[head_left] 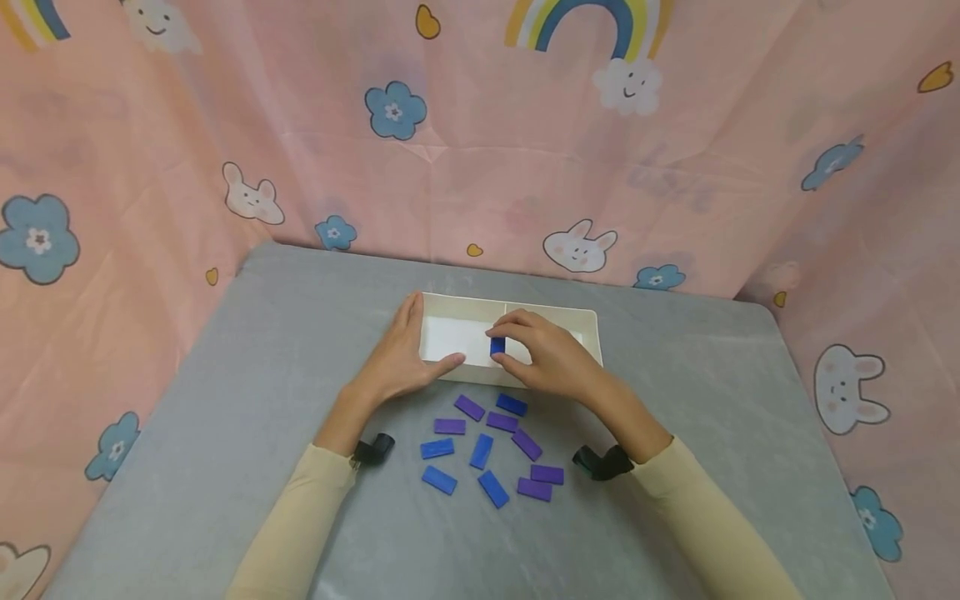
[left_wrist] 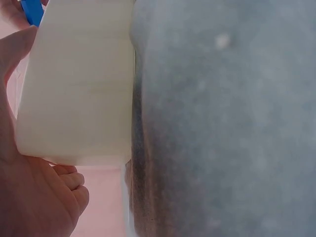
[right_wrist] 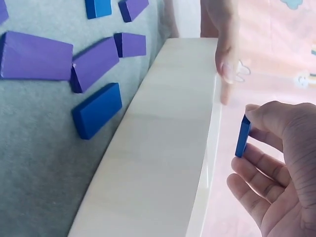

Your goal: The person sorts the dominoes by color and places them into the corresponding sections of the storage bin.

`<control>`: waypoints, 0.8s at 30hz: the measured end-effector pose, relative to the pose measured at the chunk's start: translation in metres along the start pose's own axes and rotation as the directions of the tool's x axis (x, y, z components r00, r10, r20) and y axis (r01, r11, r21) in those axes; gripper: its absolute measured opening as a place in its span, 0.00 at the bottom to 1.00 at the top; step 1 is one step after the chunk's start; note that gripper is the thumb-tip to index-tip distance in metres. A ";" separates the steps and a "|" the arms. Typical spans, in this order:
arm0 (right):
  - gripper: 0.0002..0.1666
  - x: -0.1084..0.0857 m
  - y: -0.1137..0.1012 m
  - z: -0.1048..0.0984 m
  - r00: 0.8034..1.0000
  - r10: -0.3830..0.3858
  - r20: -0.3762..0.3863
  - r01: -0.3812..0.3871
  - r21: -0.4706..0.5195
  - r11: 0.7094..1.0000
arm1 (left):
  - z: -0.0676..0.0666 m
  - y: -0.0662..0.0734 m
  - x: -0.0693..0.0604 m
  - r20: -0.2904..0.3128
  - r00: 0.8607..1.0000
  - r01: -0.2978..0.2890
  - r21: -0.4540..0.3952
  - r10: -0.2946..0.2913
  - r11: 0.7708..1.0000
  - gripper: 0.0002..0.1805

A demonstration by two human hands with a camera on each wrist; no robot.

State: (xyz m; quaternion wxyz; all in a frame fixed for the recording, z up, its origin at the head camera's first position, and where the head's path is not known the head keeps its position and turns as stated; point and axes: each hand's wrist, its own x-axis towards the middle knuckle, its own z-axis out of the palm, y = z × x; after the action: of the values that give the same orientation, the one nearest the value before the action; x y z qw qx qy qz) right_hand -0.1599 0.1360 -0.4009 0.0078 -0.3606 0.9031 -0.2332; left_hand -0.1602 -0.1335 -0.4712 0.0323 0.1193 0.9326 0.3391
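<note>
A white rectangular box (head_left: 480,374) with a divider line on its back wall stands on the grey table. My left hand (head_left: 397,354) grips its left end, with the thumb over the front rim and the fingers along the far side. Above the box's inside, my right hand (head_left: 558,358) pinches a small blue block (head_left: 497,346) between thumb and fingertips. The right wrist view shows that blue block (right_wrist: 242,137) held on end, apart from the box wall. In the left wrist view the box's outer wall (left_wrist: 79,89) fills the space beside the thumb.
In front of the box lie several loose blocks, blue ones such as this blue block (head_left: 493,489) and purple ones such as this purple block (head_left: 535,489). A pink patterned curtain (head_left: 480,183) hangs behind the grey table (head_left: 225,400).
</note>
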 end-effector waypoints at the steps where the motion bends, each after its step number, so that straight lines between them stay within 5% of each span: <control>1: 0.23 0.002 0.000 -0.001 1.000 0.006 0.012 -0.006 -0.001 1.000 | 0.000 0.000 0.000 0.001 1.000 0.001 -0.002 -0.001 1.000 0.71; 24: 0.24 0.045 0.000 0.007 0.984 0.028 0.175 -0.019 -0.052 0.998 | -0.002 -0.001 0.001 0.009 1.000 -0.005 0.001 0.005 1.000 0.72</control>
State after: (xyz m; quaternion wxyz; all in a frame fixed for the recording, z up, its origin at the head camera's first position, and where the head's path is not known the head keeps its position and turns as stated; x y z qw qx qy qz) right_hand -0.1914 0.1035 -0.4004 0.0813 -0.3692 0.9086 -0.1775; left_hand -0.1620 -0.1355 -0.4700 0.0357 0.1235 0.9323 0.3382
